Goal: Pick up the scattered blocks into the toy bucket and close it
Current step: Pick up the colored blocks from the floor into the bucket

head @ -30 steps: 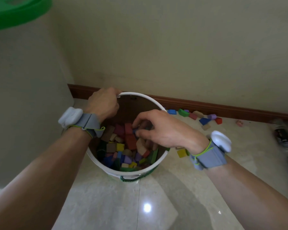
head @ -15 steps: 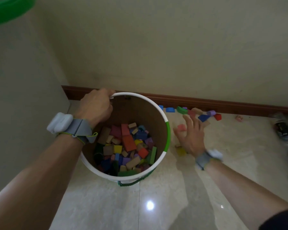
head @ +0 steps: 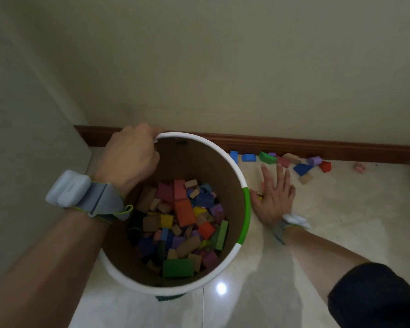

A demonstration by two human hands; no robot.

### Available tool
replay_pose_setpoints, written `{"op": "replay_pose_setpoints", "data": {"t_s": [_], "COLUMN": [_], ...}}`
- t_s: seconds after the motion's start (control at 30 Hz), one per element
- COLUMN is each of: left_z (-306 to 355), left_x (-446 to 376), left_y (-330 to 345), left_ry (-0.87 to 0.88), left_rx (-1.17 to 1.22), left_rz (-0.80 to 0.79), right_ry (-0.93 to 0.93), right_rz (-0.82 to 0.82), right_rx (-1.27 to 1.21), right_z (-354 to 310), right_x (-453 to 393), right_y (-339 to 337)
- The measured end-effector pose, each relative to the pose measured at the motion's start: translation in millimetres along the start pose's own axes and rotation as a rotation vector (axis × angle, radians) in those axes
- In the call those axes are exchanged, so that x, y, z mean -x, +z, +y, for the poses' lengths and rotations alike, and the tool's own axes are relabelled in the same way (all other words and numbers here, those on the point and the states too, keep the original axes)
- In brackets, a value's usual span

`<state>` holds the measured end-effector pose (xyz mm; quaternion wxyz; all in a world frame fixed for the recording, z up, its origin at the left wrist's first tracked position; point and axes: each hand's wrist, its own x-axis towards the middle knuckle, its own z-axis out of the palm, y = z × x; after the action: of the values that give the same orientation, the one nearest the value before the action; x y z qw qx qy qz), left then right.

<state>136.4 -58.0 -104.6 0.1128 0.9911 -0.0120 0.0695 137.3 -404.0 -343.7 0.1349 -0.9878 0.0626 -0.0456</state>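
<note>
The toy bucket (head: 245, 210) is stood upright on the floor, mouth up, rim gripped by the left hand (head: 130, 155). The right hand (head: 273, 197) is spread flat over a yellow block beside it. Loose blocks (head: 302, 168) along the skirting look light and rigid, probably easily pinched by their sides.

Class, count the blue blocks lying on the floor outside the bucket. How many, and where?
3. One sits beside the bucket's rim, one just right of it, and a darker one lies beyond the right hand's fingers. That hand may hide others.
</note>
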Motion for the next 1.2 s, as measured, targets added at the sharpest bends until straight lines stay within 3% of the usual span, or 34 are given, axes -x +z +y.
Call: {"op": "replay_pose_setpoints", "data": {"t_s": [0.6,1.2], "left_z": [11,11], "left_x": [-26,-26], "left_y": [0,1], "left_ry": [0.048,0.006], "left_rx": [0.065,0.067], "left_rz": [-0.047,-0.065], "right_ry": [0.016,-0.061], "right_rz": [0.247,0.118], "right_rx": [0.107,0.263], "right_z": [12,9], "right_x": [-84,-88], "right_y": [23,1]}}
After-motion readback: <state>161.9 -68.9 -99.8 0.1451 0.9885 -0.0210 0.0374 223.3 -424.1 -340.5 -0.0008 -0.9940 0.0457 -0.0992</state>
